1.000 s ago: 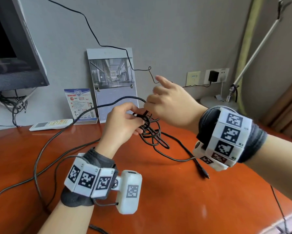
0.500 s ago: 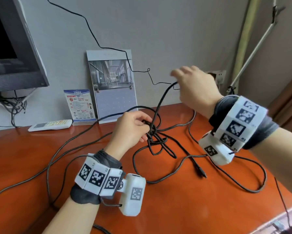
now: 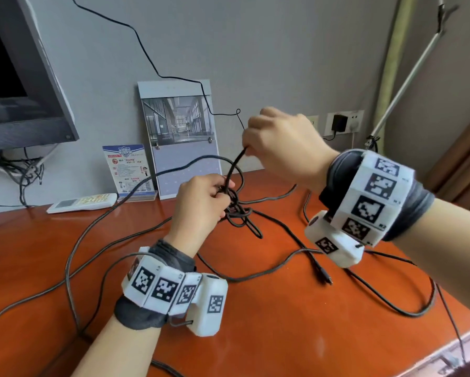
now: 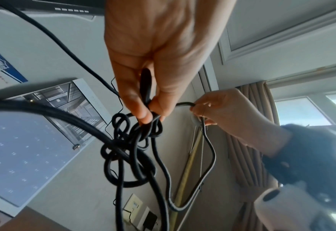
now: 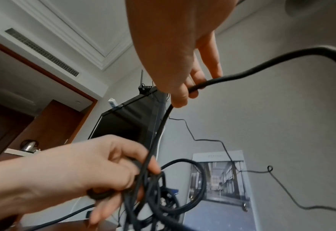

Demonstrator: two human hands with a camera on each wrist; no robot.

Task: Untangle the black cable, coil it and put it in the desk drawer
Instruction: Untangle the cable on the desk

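I'm mid-untangling: my left hand pinches the black cable's knot above the desk, while my right hand, at its one o'clock, pinches a strand. Next, I judge, draw that strand free without tightening.

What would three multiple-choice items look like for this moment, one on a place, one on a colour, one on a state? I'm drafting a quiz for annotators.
1. Where does the white remote control lie?
A. on the desk by the wall, under the monitor
B. in a drawer
C. in the right hand

2. What colour is the desk?
A. white
B. reddish brown
C. green

3. What state is the black cable in?
A. neatly coiled
B. knotted, held by both hands
C. untouched

Key: 1 A, it rests at the desk's far edge. 2 B, the bare top shows it. 3 B, the left hand grips the knot and the right hand pinches a strand.
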